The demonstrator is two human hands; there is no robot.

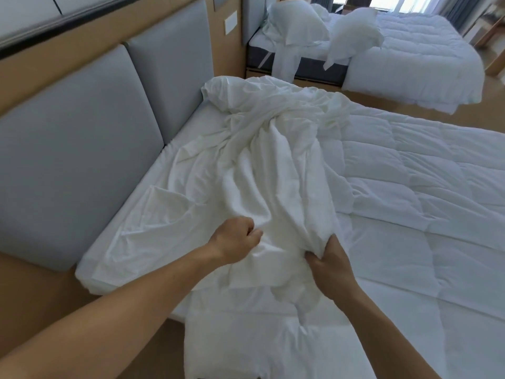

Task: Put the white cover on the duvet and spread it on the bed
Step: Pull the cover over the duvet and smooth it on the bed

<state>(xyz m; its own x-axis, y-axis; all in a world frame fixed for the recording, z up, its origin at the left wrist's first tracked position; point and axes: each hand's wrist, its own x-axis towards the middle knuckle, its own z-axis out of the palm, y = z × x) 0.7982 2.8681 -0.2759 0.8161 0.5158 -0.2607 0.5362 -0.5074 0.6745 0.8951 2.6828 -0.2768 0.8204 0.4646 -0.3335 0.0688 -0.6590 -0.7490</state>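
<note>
Left hand point(235, 239) and right hand point(332, 265), each fisted round the crumpled white fabric cover point(259, 160), the quilted white duvet point(410, 192) underneath, outside it.

Headboard point(82, 160) stands along the left of the bed point(188, 127). Cover point(262, 165) lies bunched across the bed's head end, its right part overlapping the duvet point(410, 187), which spreads to the right. Left hand point(235, 239) and right hand point(330, 263) grip the cover's near edge. Second bed point(314, 68), behind, carries two pillows point(297, 26).
</note>
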